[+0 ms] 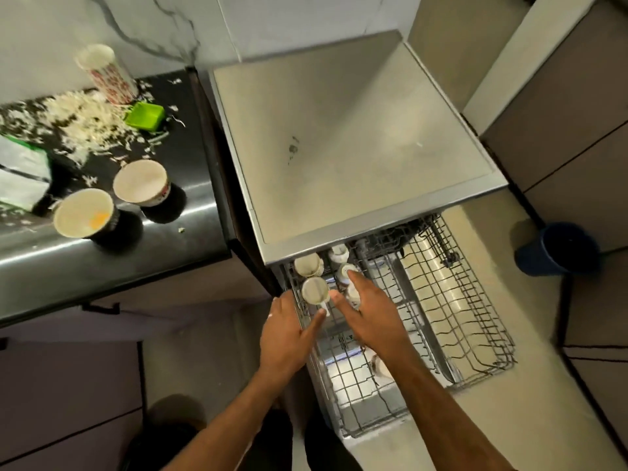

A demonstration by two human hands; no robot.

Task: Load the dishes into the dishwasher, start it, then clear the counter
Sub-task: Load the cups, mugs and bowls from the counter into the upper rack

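Observation:
The dishwasher (356, 137) stands open with its wire upper rack (469, 321) pulled out. Several mugs sit at the rack's left rear, among them a white mug (314, 289) with its handle toward me. My left hand (289, 334) lies at the rack's left edge, fingers straight, a fingertip by that mug's handle. My right hand (367, 314) reaches over the rack with straight fingers touching another mug (345, 271). On the black counter (190, 212) stand two dirty cups (141, 183) (83, 212) and a tall patterned tumbler (105, 73).
White shreds (85, 120) are scattered over the counter beside a green container (144, 116) and a green-and-white packet (20, 171). A dark blue bin (554, 248) stands on the floor to the right of the dishwasher. Cabinets close in on the right.

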